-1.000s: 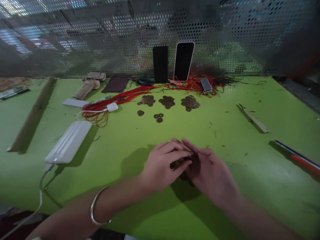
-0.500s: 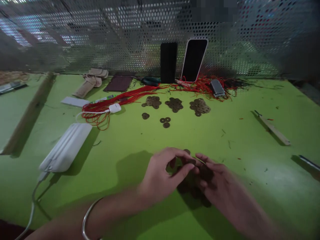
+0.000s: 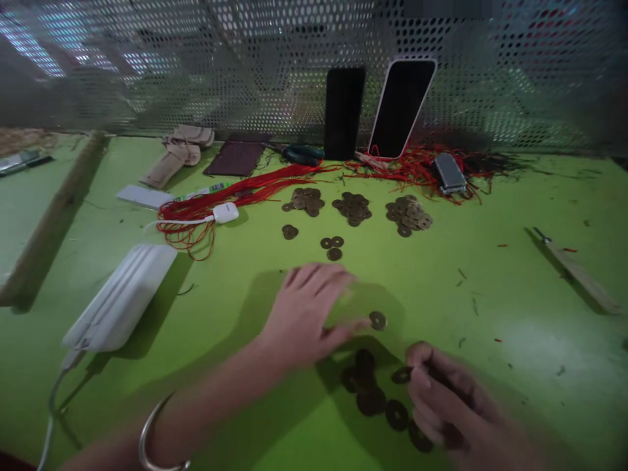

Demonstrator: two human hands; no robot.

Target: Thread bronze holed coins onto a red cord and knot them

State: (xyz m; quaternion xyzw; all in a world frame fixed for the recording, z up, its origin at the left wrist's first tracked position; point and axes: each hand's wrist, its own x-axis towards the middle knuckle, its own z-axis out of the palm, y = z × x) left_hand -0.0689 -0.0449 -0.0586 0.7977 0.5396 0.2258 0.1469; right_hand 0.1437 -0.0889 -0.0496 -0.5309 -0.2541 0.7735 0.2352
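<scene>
Head view, two hands [image 3: 300, 317], three far coin heaps [image 3: 352, 208]

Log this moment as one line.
left hand: open, near lone coin | right hand: fingers at another coin, grip unclear | beyond: three larger coin heaps

A white-rimmed phone [image 3: 403, 108] stands before a perforated screen [image 3: 275, 85]; a power bank [image 3: 122, 297] (cable [image 3: 53, 399] attached) lies left.

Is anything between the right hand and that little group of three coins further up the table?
Yes: roughly along the straight line from the right hand to the group of three coins are a single coin and the fingers of the left hand. The small coin probably hinders little; the left hand looks the likelier obstacle.
</scene>
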